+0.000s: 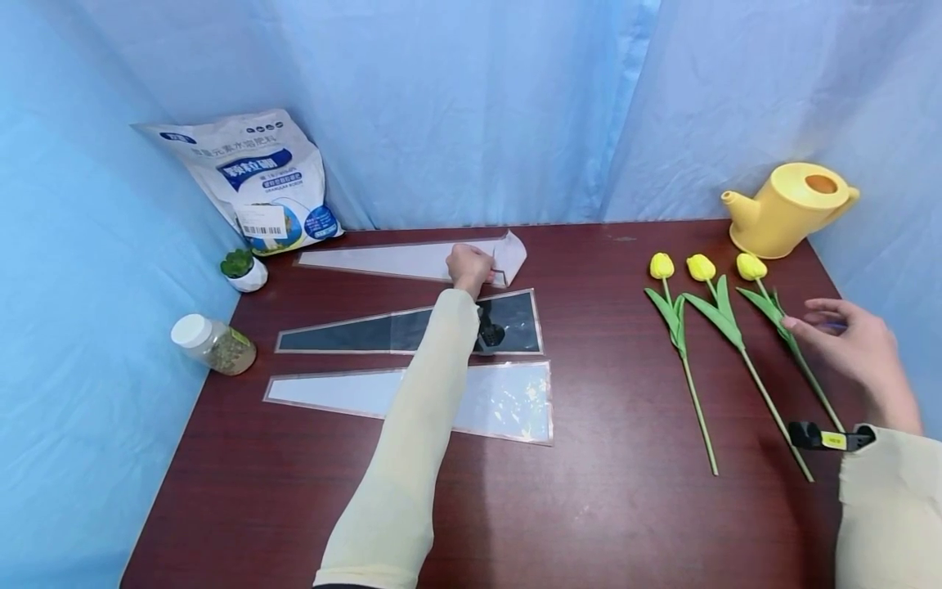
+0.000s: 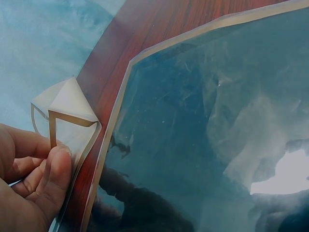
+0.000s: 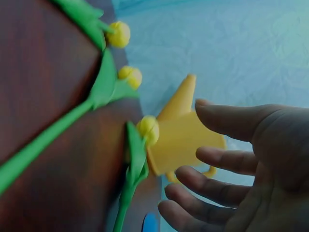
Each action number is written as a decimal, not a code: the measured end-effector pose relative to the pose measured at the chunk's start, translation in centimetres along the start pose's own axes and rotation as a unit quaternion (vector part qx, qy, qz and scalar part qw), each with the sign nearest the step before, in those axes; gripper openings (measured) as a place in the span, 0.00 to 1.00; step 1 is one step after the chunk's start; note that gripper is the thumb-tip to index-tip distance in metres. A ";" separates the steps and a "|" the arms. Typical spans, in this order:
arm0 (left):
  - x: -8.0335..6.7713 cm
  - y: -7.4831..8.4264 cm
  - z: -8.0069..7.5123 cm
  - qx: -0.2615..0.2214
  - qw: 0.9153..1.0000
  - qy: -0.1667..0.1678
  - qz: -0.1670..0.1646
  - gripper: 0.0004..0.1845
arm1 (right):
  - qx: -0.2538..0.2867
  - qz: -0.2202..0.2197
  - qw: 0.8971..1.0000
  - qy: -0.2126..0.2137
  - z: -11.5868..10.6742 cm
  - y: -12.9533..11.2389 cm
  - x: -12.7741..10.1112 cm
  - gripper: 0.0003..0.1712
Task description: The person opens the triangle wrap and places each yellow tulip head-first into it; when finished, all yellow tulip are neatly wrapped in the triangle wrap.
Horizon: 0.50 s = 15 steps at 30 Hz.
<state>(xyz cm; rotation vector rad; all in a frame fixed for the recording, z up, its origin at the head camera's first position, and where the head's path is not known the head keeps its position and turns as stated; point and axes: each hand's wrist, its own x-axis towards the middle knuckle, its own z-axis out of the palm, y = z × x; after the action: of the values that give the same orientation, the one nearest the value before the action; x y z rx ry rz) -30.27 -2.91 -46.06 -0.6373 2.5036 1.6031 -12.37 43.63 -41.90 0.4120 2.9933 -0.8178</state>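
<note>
The far clear sleeve (image 1: 412,260) lies at the back of the table (image 1: 603,507), and the left hand (image 1: 468,267) pinches its wide, curled-up end between thumb and fingers. Nearer lie a dark sleeve (image 1: 412,329) and another clear sleeve (image 1: 441,399). Over on the right, the right hand (image 1: 857,348) hovers with fingers spread at the stem of the nearest tulip (image 1: 780,319), with two more tulips (image 1: 699,327) beside it and a yellow watering can (image 1: 791,209) behind.

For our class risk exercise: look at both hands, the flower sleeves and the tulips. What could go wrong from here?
1. The left hand pinches the far sleeve only at its folded corner; that small grip may crease or slip off the film.
2. The left forearm crosses the dark sleeve and could drag it.
3. The right hand, open by the rightmost tulip, might bend its thin stem or knock the neighbouring tulips.
</note>
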 end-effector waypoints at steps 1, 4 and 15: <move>-0.1 0.0 0.0 0.001 1.000 -0.002 0.001 0.06 | -0.009 -0.002 1.000 -0.004 0.1 0.5 -0.2 0.38; -0.1 0.0 0.0 0.002 1.000 -0.005 0.003 0.06 | -0.025 0.001 1.000 -0.018 0.2 1.7 -0.6 0.38; -0.1 0.0 0.0 -0.004 1.000 -0.005 -0.006 0.06 | -0.064 0.013 0.996 -0.060 0.7 3.5 -0.4 0.41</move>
<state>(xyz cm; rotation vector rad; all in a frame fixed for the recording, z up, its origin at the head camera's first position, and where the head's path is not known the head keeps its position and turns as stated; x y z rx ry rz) -30.19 -2.89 -46.02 -0.6405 2.4832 1.6086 -11.15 46.05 -44.20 0.3826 2.9018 -0.6201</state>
